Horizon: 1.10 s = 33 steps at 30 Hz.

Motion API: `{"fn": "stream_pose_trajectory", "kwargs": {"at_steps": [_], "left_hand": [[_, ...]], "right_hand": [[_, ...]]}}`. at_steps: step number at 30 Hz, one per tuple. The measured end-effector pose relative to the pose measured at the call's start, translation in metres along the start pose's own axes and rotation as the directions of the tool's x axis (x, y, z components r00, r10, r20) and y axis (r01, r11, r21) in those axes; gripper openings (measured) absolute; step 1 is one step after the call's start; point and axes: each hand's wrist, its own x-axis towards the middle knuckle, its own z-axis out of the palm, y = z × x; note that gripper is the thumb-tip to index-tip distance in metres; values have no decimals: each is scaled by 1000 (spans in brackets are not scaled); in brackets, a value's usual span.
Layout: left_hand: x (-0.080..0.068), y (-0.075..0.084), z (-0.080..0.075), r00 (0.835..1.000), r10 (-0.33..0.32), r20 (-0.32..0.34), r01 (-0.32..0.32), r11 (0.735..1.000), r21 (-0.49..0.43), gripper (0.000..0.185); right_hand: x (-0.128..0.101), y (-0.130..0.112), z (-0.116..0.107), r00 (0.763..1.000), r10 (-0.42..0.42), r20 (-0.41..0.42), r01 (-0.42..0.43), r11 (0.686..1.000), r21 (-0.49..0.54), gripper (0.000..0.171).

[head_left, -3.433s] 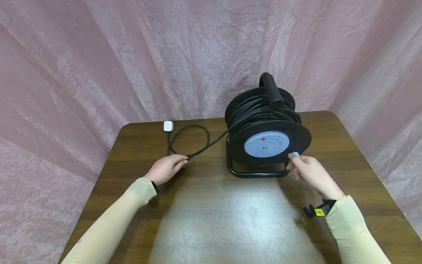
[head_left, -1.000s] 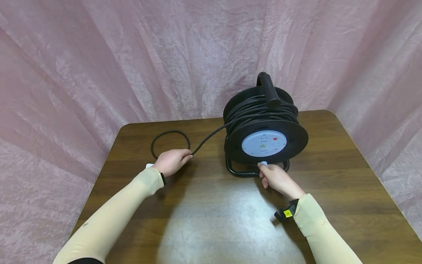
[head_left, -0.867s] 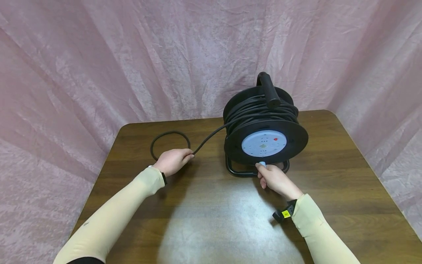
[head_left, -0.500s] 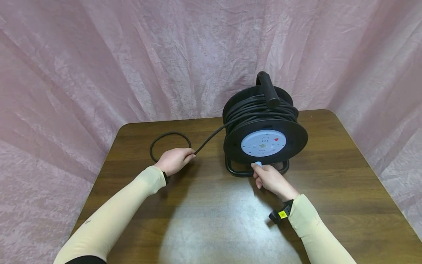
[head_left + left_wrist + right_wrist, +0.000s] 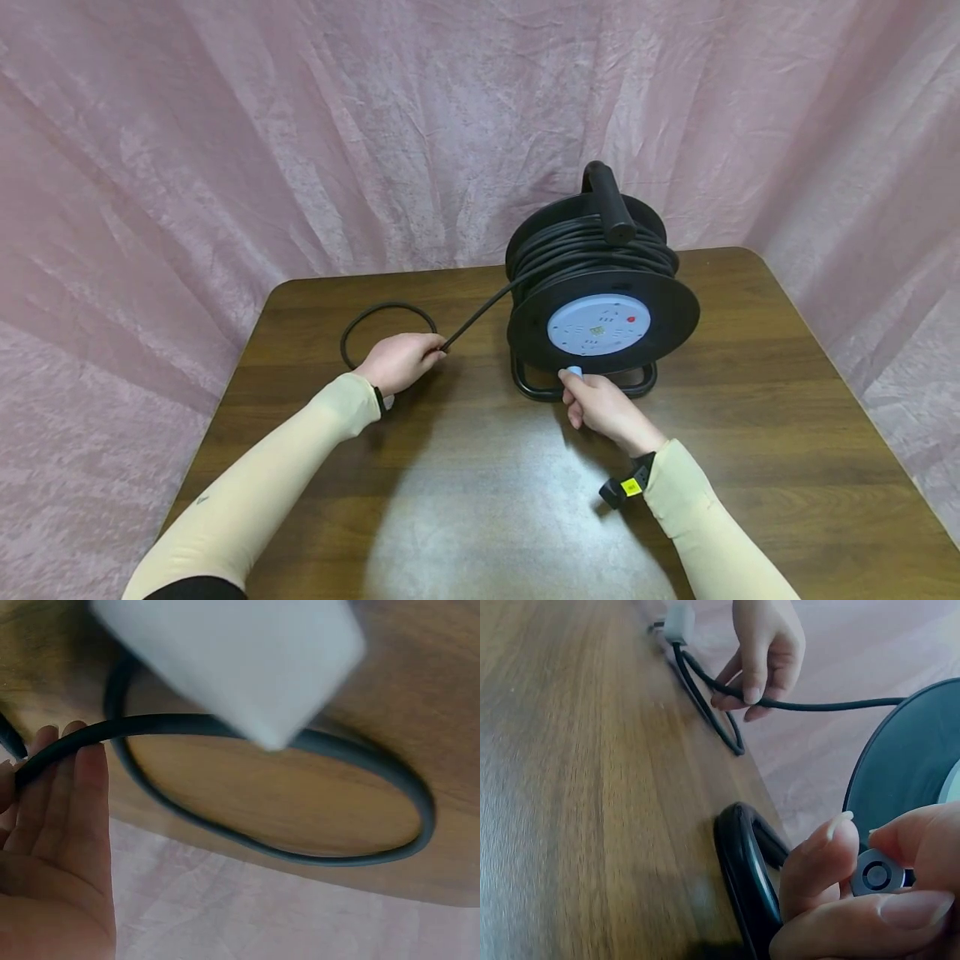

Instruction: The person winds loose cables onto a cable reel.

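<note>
A black cable reel [image 5: 525, 333] stands on the table, wound with black cable [image 5: 585, 246], with a pale blue socket panel [image 5: 596, 325] on its front disc. My right hand [image 5: 600, 408] pinches the small light-blue crank knob [image 5: 877, 873] at the disc's lower edge. Left of the reel, my left hand [image 5: 397, 364] pinches the loose cable between thumb and fingers; in the left wrist view the cable crosses its fingers [image 5: 86, 795]. From there the cable runs up to the reel, and its tail loops on the table. The white plug [image 5: 679, 624] lies by the left wrist, mostly hidden in the head view.
The reel rests on a black tube frame [image 5: 540, 392] and has a black carry handle [image 5: 615, 208] on top. The brown wooden table [image 5: 750, 375] backs onto a pink curtain [image 5: 420, 125].
My right hand has carried the knob leftward along the disc's lower edge, and the socket panel has turned with it. The left hand shifted slightly right; the tail and plug were drawn nearer to it.
</note>
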Motion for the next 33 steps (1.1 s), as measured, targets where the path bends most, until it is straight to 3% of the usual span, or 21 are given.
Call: {"fn": "stream_pose_trajectory", "kwargs": {"at_steps": [14, 33], "left_hand": [[-1, -1, 1, 1000, -12, 6, 12, 1000, -19, 19], [-3, -2, -3, 1000, 3, -13, -4, 1000, -14, 14]], "right_hand": [[1, -8, 8, 999, -7, 41, 5, 998, 55, 58], [3, -31, 21, 996, -73, 58, 72, 997, 32, 59]]}}
